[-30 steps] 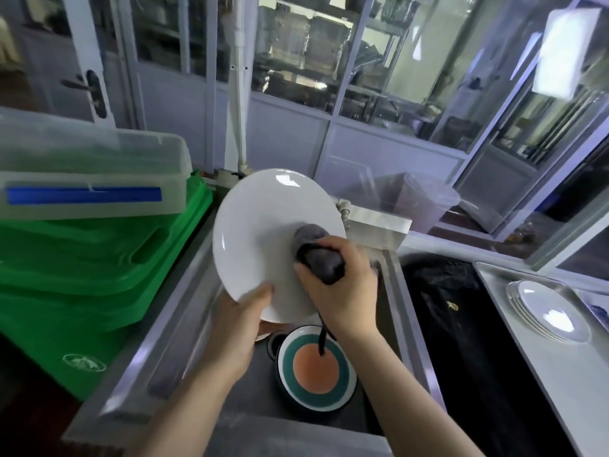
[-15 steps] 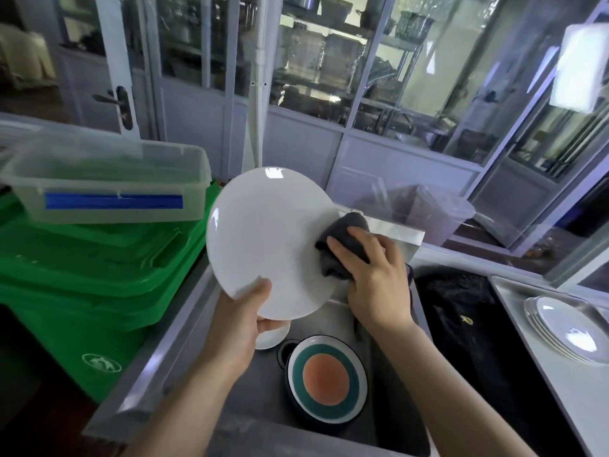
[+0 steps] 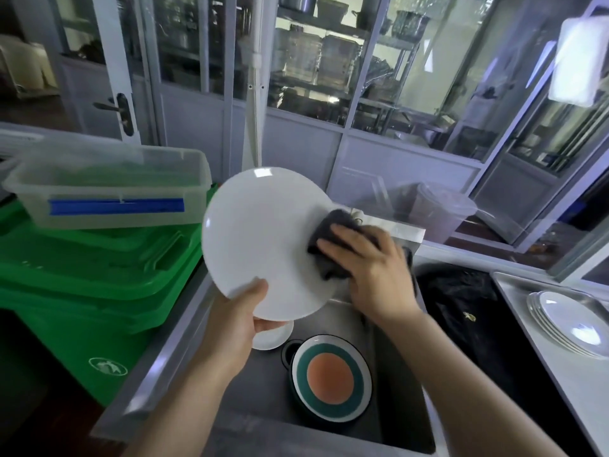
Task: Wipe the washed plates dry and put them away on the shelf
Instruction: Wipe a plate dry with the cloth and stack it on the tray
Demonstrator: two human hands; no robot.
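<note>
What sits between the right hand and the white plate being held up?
In the head view, a dark cloth lies between the right hand and the white plate, pressed against the plate's right side by the fingers.

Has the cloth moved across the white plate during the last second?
Yes. The dark cloth slid from the white plate centre to its right rim, under the right hand.
</note>
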